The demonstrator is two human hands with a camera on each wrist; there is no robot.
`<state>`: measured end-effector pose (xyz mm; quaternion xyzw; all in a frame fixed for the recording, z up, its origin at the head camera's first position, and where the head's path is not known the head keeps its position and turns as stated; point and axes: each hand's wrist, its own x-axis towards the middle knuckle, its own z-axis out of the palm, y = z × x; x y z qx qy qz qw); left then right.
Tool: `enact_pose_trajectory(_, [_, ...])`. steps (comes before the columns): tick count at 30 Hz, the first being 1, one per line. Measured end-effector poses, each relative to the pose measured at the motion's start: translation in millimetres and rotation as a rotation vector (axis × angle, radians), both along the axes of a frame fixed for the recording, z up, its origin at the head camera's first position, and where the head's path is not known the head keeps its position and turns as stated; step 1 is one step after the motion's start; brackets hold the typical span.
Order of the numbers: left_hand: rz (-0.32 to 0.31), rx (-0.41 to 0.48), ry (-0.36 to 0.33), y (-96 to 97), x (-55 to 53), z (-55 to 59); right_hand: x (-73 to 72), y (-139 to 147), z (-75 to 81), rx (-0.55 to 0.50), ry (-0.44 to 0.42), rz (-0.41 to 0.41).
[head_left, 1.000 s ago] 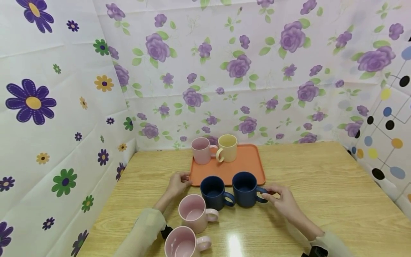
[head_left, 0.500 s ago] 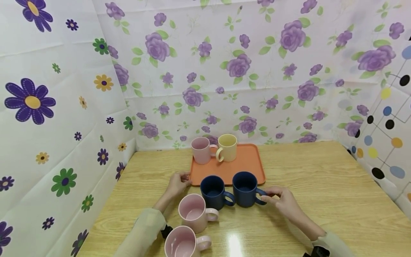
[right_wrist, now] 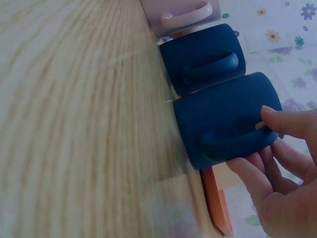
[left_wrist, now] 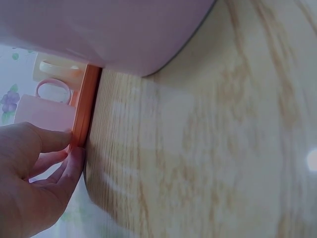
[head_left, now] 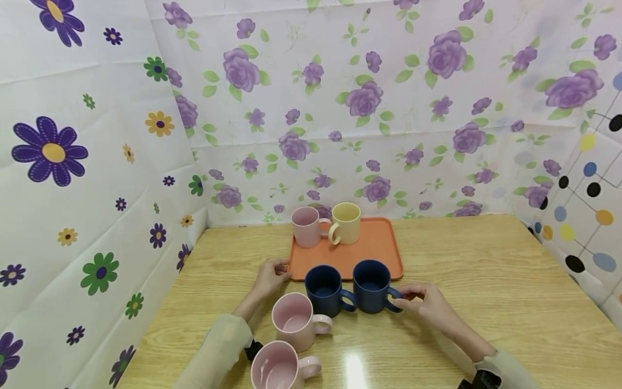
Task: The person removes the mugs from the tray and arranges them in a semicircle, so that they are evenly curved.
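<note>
My right hand pinches the handle of the right navy mug; in the right wrist view the thumb is at the handle's top and fingers curl beneath it. That mug stands upright on the table, in front of an orange tray. Beside it on the left is a second navy mug, its handle pointing right. My left hand holds the tray's left edge near the front corner, thumb and fingertips meeting at the rim in the left wrist view. On the tray stand a pink mug and a yellow mug.
Two more pink mugs, a farther one and a nearer one, stand beside my left forearm. The wooden table meets a flowered cloth wall at the back. Patterned cloth also hangs on both sides.
The right navy mug has turned slightly, its handle swinging toward the front with my right hand on it. My left hand stays at the tray edge. The head view has shifted a little.
</note>
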<state>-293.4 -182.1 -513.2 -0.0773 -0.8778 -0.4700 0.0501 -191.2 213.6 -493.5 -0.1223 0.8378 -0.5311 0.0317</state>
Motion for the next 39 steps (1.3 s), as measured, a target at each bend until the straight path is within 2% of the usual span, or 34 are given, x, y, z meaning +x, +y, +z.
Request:
enact_pose_trajectory(6, [-0.004, -0.014, -0.006, -0.5, 0.6, -1.4, -3.5, 6, 7.2, 0.035, -0.069, 0.066])
enact_pose_trajectory(9, [-0.021, -0.001, -0.004, -1.8, 0.5, -2.2, -6.0, 8, 11.5, 0.020, -0.080, 0.073])
enact_pose_trajectory(12, [-0.062, 0.022, 0.031, -4.4, 0.6, -2.5, -8.8, 10, 16.4, -0.012, -0.080, 0.064])
enact_pose_trajectory(13, [-0.088, 0.033, 0.066, -6.2, -1.0, -4.9, -9.8, 11, 17.7, -0.018, -0.076, 0.064])
enact_pose_trajectory(16, [-0.121, 0.042, 0.090, -7.7, -0.5, -5.0, -11.7, 11, 21.1, -0.036, -0.076, 0.079])
enact_pose_trajectory(19, [-0.101, 0.039, 0.060, -6.1, 0.0, -4.2, -14.3, 10, 23.6, -0.026, -0.058, 0.103])
enact_pose_trajectory(20, [-0.074, 0.029, 0.025, -4.3, 1.6, -1.9, -15.5, 9, 24.7, -0.023, -0.053, 0.103])
enact_pose_trajectory(23, [-0.028, 0.009, -0.007, -1.0, 2.6, -0.5, -20.7, 5, 29.6, 0.004, 0.001, 0.104])
enact_pose_trajectory(29, [-0.003, -0.006, -0.017, 1.3, 4.2, 1.7, -34.1, -8, 46.4, 0.057, 0.082, 0.069])
enact_pose_trajectory(39, [-0.008, 0.015, 0.002, 1.0, 2.8, 0.5, -55.1, -33, 71.9, -0.030, 0.017, 0.093])
